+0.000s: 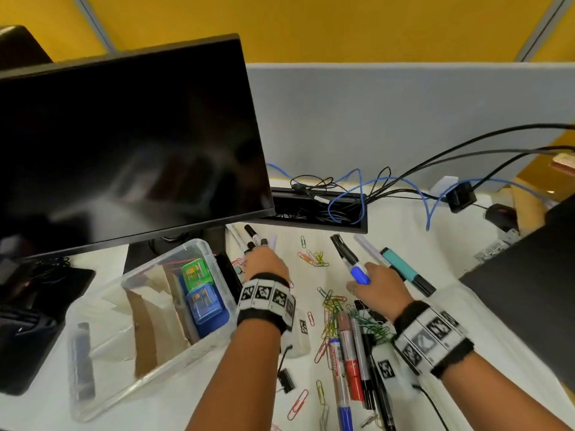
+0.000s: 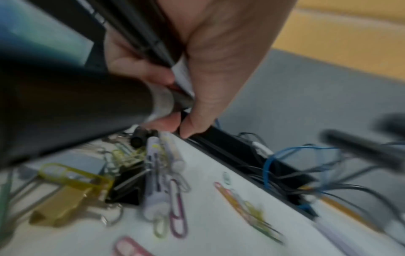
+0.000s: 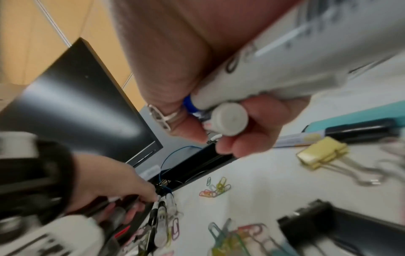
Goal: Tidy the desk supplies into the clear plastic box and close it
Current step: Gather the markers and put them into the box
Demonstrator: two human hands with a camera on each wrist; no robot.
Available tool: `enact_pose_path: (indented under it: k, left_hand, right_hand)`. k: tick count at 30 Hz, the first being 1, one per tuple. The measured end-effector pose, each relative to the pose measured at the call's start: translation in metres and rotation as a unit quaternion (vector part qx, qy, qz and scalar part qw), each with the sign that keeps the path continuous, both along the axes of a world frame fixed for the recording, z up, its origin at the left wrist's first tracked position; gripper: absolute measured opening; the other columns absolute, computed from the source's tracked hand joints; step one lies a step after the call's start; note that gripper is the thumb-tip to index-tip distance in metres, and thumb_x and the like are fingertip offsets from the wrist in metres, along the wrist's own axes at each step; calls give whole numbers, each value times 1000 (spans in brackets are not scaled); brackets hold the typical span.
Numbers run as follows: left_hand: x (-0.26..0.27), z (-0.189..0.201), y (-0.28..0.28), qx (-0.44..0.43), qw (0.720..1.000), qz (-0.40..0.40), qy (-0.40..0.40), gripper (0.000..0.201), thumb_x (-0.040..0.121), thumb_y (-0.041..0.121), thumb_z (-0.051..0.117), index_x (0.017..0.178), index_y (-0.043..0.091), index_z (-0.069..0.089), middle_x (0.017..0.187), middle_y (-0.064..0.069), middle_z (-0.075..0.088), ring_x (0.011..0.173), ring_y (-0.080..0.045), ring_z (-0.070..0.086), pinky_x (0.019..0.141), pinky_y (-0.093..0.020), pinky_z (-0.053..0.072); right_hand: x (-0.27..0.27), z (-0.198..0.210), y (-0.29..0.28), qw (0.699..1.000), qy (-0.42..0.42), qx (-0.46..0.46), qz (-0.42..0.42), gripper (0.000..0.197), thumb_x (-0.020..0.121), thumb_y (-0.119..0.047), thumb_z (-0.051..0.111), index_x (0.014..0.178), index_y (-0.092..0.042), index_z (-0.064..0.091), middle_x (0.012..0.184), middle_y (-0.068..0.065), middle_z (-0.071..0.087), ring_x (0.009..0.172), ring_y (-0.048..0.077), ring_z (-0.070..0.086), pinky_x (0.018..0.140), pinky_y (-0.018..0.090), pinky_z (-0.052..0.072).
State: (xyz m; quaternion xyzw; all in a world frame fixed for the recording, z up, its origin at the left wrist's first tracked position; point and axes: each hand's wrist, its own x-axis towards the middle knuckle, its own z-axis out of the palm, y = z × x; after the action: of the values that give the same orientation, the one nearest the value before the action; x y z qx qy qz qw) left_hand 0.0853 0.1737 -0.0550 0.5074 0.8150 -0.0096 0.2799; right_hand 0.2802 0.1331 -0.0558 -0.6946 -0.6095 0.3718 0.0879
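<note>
Still at the gathering step: pens being picked up, none dropped in yet by these hands. Left hand [image 1: 264, 262], middle of the head view, curled tight round a bunch of dark pens [image 1: 253, 239], just past the far corner of the clear plastic box [image 1: 102, 362]. Right hand [image 1: 378, 286], a little right of middle, wrapped round a white marker with a blue cap [image 1: 357, 269] and at least one more pen. Box at lower left on the counter [image 1: 460, 312], open, with a green stamp [image 1: 196, 273] and a blue stamp [image 1: 203, 301] inside; lid not clearly seen. Probably next: carry both bunches over the box rim, let go, then come back for the row of markers [image 1: 351, 356] and the loose paper clips [image 1: 314, 258] lower down. Only in the left wrist view: a gold binder clip [image 2: 65, 195] and a black one [image 2: 127, 188] under the hand. Only in the right wrist view: a ring [image 3: 163, 115] on a finger and the round grey marker end [image 3: 230, 119]. Box seen only in the head view.
</note>
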Motion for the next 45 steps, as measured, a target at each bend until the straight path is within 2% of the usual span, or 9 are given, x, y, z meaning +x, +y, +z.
enact_pose_path:
  k: [3, 6, 15, 20, 31, 37, 39, 43, 45]
  left_hand:
    - [-21, -2, 20, -97, 994, -33, 39, 70, 93, 20, 44, 150, 26, 4, 143, -14, 43, 130, -31, 42, 103, -41, 43]
    - [-24, -5, 20, -126, 992, -13, 10, 76, 93, 17, 48, 150, 27, -1, 147, -14, 40, 132, -33, 43, 107, -44, 41]
    - [-11, -23, -14, -46, 999, 24, -11, 70, 88, 33, 51, 148, 31, 16, 140, -13, 49, 119, -32, 55, 95, -40, 52]
    - [-1, -4, -28, 3, 996, 73, -56, 46, 89, 33, 52, 125, 6, 54, 73, -6, 60, 63, -18, 56, 55, -25, 47]
    - [-26, 86, -57, 199, 946, 93, -240, 29, 89, 28, 50, 101, 3, 59, 87, -12, 59, 81, -28, 56, 80, -42, 49]
    - [-96, 120, -94, 221, 911, 161, -309, 22, 96, 20, 46, 80, 9, 56, 73, -10, 56, 59, -13, 60, 46, -12, 50]
    - [-120, 123, -104, 214, 897, 195, -333, 26, 97, 20, 46, 73, 12, 52, 74, -11, 57, 68, -23, 62, 61, -20, 56]
    - [-166, 117, -110, 187, 891, 241, -335, 21, 96, 17, 46, 77, 10, 50, 84, -16, 61, 61, -18, 63, 50, -24, 56]
    - [-181, 113, -107, 174, 889, 253, -341, 19, 96, 18, 48, 80, 8, 53, 96, -23, 63, 78, -27, 65, 73, -39, 58]
  right_hand:
    - [17, -2, -28, 1000, 17, -20, -11, 38, 83, -26, 61, 60, -18, 31, 60, -1, 38, 56, 16, 37, 55, 29, 30]
    - [27, -11, -54, 999, 28, -45, -6, 30, 81, -15, 59, 62, -14, 36, 60, -1, 40, 59, 18, 41, 55, 28, 31]
    - [23, -22, -85, 999, -8, -46, 28, 31, 82, -11, 59, 61, -20, 38, 59, -8, 40, 52, 2, 36, 47, 13, 28]
    - [10, -19, -90, 998, -5, -56, 12, 42, 85, -19, 63, 55, -23, 33, 58, -8, 40, 51, 2, 37, 47, 13, 27]
    - [-15, -20, -90, 996, -68, -45, 28, 33, 81, -20, 62, 57, -17, 39, 62, -3, 46, 60, 14, 48, 51, 20, 37]
    - [-36, -19, -92, 988, -127, -67, 54, 31, 80, -21, 65, 59, -19, 42, 68, -3, 51, 74, 17, 55, 67, 26, 47]
    - [-40, -18, -92, 988, -124, -73, 51, 22, 80, -25, 66, 69, -17, 48, 77, 0, 58, 77, 17, 57, 70, 26, 49]
    - [-41, -4, -92, 995, -81, -59, 22, 34, 77, -35, 69, 61, -18, 44, 61, -2, 50, 58, 13, 52, 52, 22, 39]
    - [-47, 14, -90, 998, -48, -30, 21, 42, 78, -34, 69, 54, -17, 39, 54, -1, 43, 50, 13, 43, 50, 23, 35]
